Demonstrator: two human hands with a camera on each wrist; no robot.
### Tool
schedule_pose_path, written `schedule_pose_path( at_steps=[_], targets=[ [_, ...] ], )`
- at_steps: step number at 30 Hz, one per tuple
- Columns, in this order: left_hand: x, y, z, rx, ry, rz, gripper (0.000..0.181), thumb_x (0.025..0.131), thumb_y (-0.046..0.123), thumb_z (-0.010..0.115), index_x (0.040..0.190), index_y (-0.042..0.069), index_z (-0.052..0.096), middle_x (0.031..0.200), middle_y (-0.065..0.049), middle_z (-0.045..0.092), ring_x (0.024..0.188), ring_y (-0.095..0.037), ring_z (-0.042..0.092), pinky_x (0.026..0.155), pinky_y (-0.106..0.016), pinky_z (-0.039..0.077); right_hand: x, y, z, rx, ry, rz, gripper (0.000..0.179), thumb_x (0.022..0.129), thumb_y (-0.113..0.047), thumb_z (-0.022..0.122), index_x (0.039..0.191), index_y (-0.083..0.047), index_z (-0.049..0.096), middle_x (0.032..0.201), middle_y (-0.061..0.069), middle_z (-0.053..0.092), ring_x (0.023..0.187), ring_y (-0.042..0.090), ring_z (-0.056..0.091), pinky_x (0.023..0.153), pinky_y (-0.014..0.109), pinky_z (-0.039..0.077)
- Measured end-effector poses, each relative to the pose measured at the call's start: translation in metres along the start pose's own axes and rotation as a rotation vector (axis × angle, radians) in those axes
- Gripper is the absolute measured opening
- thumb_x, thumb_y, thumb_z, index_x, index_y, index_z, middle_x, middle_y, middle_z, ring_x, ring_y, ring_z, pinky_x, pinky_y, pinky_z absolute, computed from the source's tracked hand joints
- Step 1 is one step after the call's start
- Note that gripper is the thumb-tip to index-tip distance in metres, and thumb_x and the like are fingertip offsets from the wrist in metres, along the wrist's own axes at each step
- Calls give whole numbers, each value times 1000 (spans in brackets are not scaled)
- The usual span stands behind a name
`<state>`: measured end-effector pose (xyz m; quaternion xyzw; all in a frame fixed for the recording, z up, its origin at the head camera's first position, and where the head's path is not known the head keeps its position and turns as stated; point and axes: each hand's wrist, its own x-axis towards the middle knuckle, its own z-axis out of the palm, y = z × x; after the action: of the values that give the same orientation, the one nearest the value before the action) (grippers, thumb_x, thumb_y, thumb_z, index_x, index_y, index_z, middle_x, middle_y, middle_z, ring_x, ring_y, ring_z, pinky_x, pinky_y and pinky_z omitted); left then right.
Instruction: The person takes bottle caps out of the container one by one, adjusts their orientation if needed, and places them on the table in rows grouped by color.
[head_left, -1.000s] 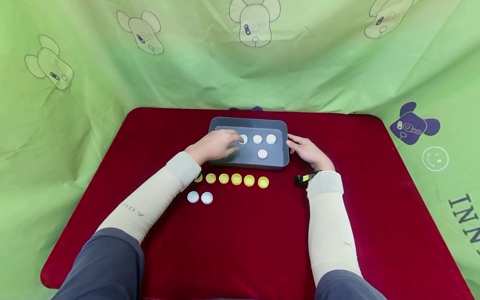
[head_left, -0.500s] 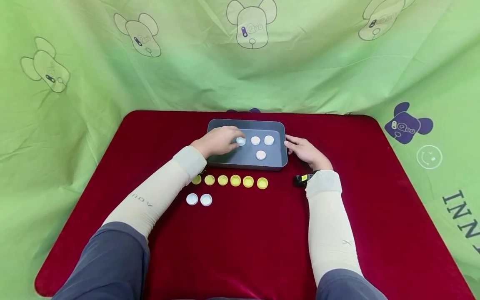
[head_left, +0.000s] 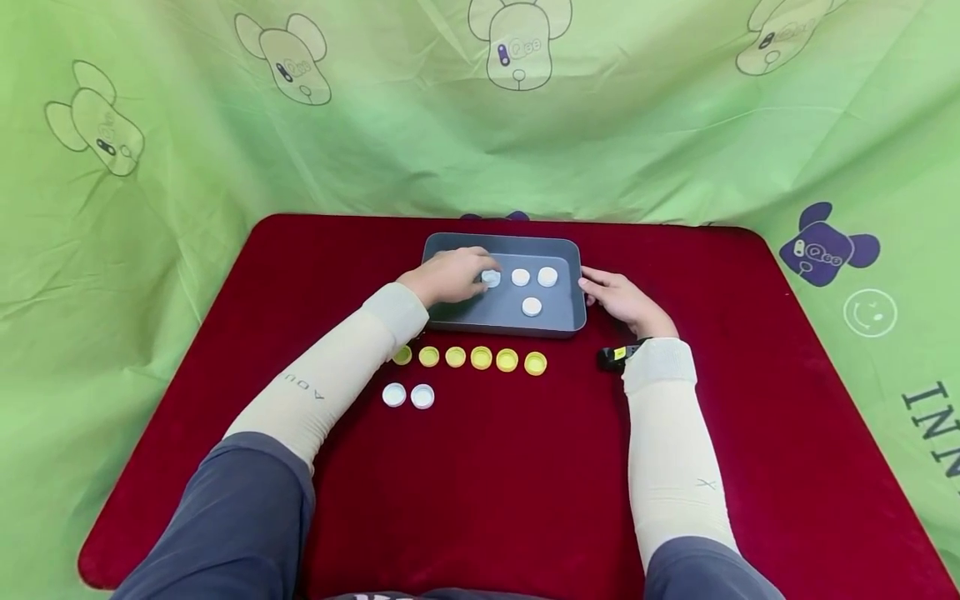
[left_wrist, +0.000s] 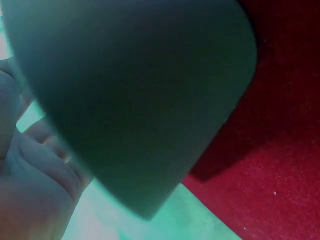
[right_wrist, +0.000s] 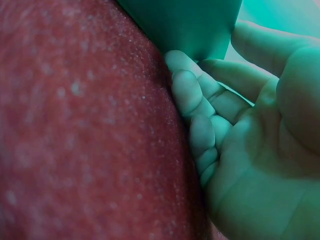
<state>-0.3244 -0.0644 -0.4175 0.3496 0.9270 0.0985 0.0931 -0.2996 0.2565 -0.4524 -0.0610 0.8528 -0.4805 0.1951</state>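
A grey rectangular tray (head_left: 510,325) stands near the back of the table. White bottle caps lie in it: one cap (head_left: 520,277) in the middle, another cap (head_left: 547,277) at right, a third cap (head_left: 532,307) nearer the front. My left hand (head_left: 452,275) reaches over the tray's left side, thumb and fingers pinching a bluish-white bottle cap (head_left: 491,278). At the right end, my right hand (head_left: 621,298) holds the tray wall, thumb at the rim. In the right wrist view its other fingers (right_wrist: 187,92) curl by the tray's lower corner (right_wrist: 210,35). The tray wall (left_wrist: 140,100) fills the left wrist view.
In front of the tray runs a row of several yellow caps (head_left: 481,357), hollow side up, partly beside my left sleeve. Two white caps (head_left: 408,396) lie nearer me. A red cloth (head_left: 525,483) covers the table; a green printed curtain (head_left: 390,150) hangs around it.
My left fingers have gone from touching the cap's near left side to closing around it, and the cap looks turned, bluer. My right hand stays at the tray; the head view shifts slightly.
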Motion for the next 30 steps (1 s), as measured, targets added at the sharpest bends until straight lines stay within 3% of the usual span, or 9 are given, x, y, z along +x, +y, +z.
schedule_pose_path(
  at_steps=[14,30],
  targets=[
    [13,2,0,-11,2,41,43,96,21,61,138,17,56,141,-11,47,125,-27,48,100,-42,41,-1,3,-1,24,14,-36,55,102,-34,50,151,-11,36,92,17,55,94,29,52,94,40,33],
    [20,-4,11,-16,-4,82,32,95,16,62,127,14,65,128,-6,59,120,-22,52,101,-36,41,4,6,-1,34,30,-43,53,102,-31,51,149,-11,40,89,15,55,91,27,52,91,37,35]
  ],
)
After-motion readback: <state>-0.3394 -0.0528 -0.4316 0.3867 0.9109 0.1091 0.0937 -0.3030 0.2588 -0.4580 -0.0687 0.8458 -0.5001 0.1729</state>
